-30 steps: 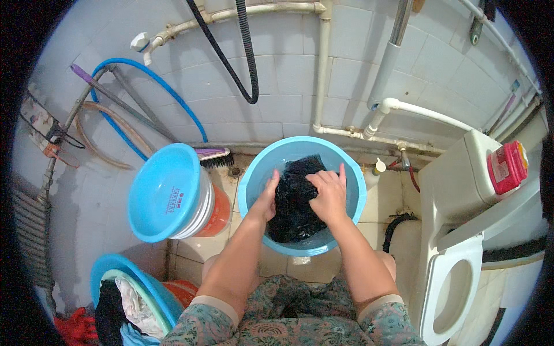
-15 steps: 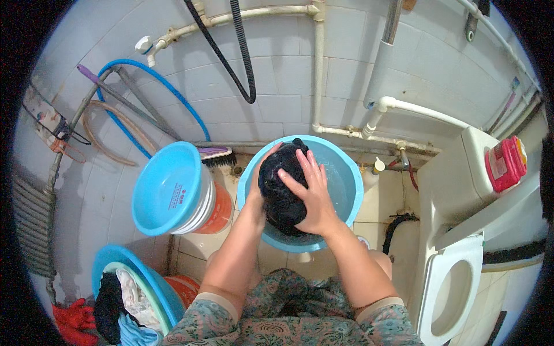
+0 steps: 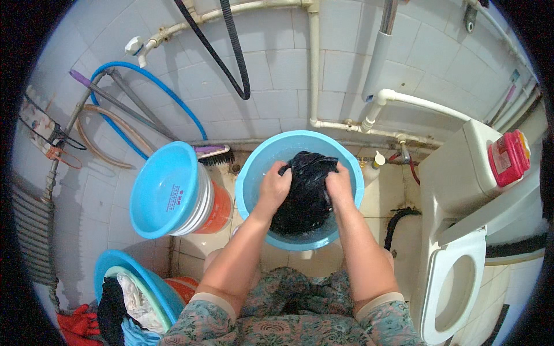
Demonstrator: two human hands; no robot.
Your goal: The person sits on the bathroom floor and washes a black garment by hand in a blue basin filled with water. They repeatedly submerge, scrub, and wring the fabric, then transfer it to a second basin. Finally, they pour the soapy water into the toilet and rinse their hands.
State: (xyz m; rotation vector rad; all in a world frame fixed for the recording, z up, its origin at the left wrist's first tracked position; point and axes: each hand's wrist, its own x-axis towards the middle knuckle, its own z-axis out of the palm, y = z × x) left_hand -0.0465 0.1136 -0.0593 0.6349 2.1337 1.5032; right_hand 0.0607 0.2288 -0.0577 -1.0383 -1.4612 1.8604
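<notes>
A wet black garment (image 3: pixel 304 199) hangs spread between my two hands, low in a light blue basin (image 3: pixel 254 151) of water. Its exact kind cannot be made out. My left hand (image 3: pixel 276 187) is closed on its upper left edge. On the opposite edge, my right hand (image 3: pixel 339 183) grips the cloth with fingers curled round it. The lower part of the garment rests in the basin, near the front rim.
Left of the basin, a blue basin (image 3: pixel 163 190) sits on an orange-and-white bucket (image 3: pixel 214 210). Laundry (image 3: pixel 135 303) fills another tub at lower left. A scrubbing brush (image 3: pixel 213 153), a pump bottle (image 3: pixel 372 167) and a toilet (image 3: pixel 456 277) are nearby.
The black garment was a bundle pressed between both palms above the basin. Now it is opened out and lowered into the basin, each hand gripping one side.
</notes>
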